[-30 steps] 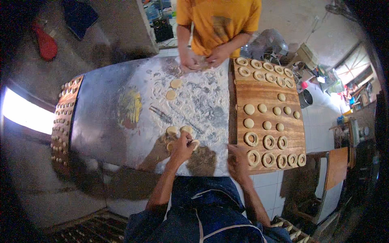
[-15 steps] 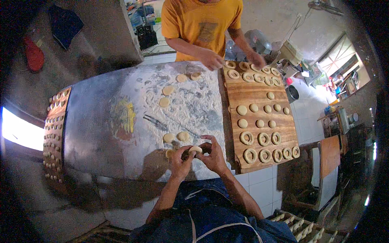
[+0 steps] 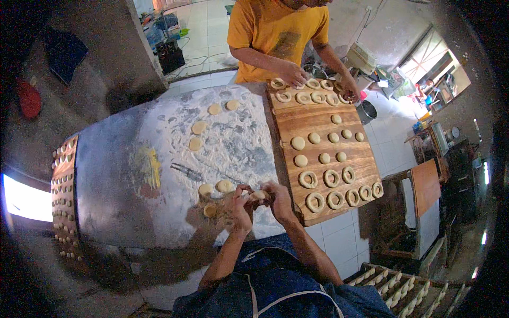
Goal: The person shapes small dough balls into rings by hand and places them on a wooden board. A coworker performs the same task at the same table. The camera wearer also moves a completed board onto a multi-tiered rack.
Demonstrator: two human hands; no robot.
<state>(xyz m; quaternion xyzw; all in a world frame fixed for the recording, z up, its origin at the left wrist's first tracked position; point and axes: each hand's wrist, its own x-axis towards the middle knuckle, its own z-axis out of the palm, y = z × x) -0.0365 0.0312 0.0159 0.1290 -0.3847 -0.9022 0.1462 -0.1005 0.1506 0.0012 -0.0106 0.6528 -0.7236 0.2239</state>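
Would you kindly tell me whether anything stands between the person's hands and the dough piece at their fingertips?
Nothing visible does: the left hand and the right hand hold the dough piece directly between them, above the floured table.

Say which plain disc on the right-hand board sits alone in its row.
The dough disc nearest the far rings; the other plain discs share rows of five and three.

A small pale dough piece [image 3: 258, 195] is held between both hands [image 3: 243, 212] [image 3: 280, 201].
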